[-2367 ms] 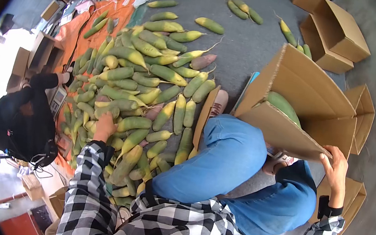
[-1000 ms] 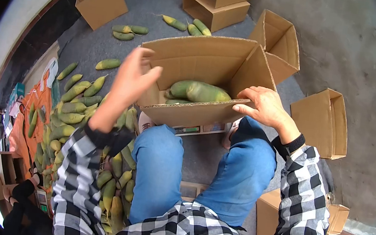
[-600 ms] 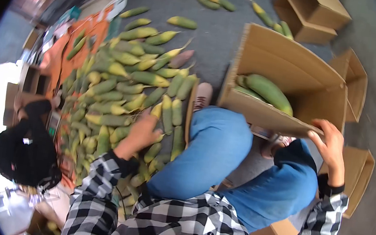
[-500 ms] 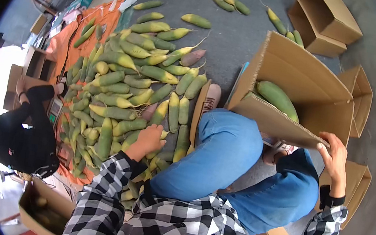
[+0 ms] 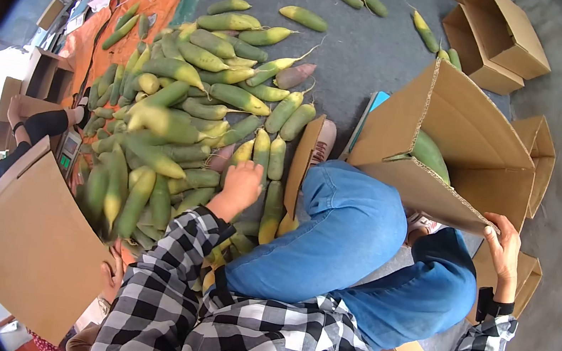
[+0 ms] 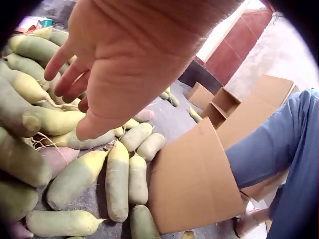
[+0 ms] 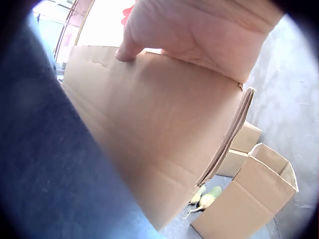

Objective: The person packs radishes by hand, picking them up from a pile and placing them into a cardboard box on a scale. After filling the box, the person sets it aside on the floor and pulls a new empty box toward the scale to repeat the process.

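On my head feed the left hand (image 5: 239, 187) is over the near side of the radish heap (image 5: 201, 56), fingers loosely bent and a little apart — nothing gripped in them. Whether the tips touch what lies beneath, I can't tell. Just beyond those fingertips lies a yellow-ended radish (image 5: 241, 152), with a side-by-side pair (image 5: 260, 152) to its right. My right hand is clamped on the near wall of the cardboard box (image 5: 430, 189), thumb on the outer face, fingers over the rim; a large radish (image 5: 431, 156) shows inside, left of those fingers.

I judge the step in hand to be choosing a radish while the right hand (image 5: 502, 250) steadies the box. The next move, to my mind, calls for curling the left fingers round one body, lifting it clear of its neighbours — then across into the box. I'd mind the tipped carton (image 5: 43, 235) left of my left fingers: blurred radishes by its mouth could roll under them.
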The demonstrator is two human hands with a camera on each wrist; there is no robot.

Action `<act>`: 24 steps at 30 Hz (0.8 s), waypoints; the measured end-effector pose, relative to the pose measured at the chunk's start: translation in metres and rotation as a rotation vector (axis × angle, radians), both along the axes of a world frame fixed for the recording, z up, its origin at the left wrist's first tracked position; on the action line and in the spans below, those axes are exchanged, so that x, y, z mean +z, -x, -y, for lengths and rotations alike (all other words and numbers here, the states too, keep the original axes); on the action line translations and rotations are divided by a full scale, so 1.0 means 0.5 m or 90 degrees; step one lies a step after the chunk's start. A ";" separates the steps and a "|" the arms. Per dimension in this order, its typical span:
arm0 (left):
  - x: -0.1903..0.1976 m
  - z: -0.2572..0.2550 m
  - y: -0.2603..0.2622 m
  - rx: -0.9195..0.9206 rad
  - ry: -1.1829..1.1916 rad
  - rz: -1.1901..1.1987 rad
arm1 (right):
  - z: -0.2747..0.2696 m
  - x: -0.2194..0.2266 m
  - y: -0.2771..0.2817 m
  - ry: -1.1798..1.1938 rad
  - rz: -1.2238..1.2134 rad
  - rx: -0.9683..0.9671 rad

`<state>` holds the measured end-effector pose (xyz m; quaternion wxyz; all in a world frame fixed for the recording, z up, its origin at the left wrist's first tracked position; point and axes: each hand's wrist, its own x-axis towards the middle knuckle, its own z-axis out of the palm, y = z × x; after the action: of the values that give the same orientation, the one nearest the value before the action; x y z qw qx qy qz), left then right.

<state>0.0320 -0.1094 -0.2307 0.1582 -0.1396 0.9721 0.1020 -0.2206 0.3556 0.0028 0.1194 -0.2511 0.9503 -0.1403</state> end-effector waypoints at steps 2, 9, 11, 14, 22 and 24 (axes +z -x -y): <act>-0.003 -0.019 0.003 -0.005 -0.018 -0.051 | -0.002 0.000 0.001 -0.001 0.005 -0.004; -0.056 0.016 -0.080 0.041 0.067 0.027 | -0.001 -0.004 0.001 0.006 -0.004 0.000; -0.070 0.024 -0.112 0.063 0.106 0.022 | -0.005 -0.007 0.003 0.005 -0.015 0.009; -0.082 0.044 -0.141 0.110 0.105 0.074 | -0.002 -0.006 0.002 0.003 -0.011 0.009; -0.013 0.191 -0.150 0.180 0.297 -0.253 | -0.006 -0.013 0.000 0.008 -0.023 0.011; -0.015 0.229 -0.147 0.227 0.320 -0.274 | -0.005 -0.014 0.002 0.009 -0.028 0.009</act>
<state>0.1054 -0.2237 -0.2382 -0.1091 -0.3168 0.9382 -0.0869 -0.2217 0.3580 -0.0039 0.0977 -0.2615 0.9499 -0.1409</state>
